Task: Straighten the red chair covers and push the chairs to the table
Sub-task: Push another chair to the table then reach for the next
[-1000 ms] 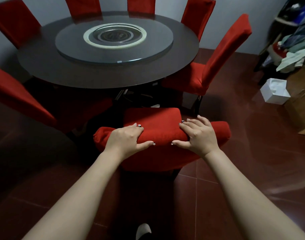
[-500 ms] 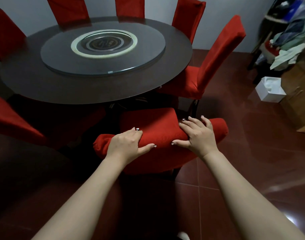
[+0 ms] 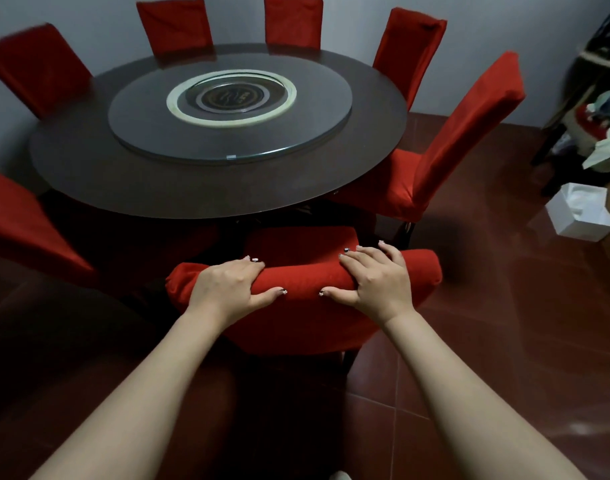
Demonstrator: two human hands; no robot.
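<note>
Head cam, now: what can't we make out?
Head view.
Front legs of the near red-covered chair: hidden behind its own seat and backrest.
Palms of left hand and right hand: pressed against backrest.
Contents of white open box: blurred.
Cluttered shelf: blurred, cut by right edge.

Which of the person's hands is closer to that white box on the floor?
The right hand. It grips the chair back on the side toward the white box; the left hand grips it farther away.
</note>
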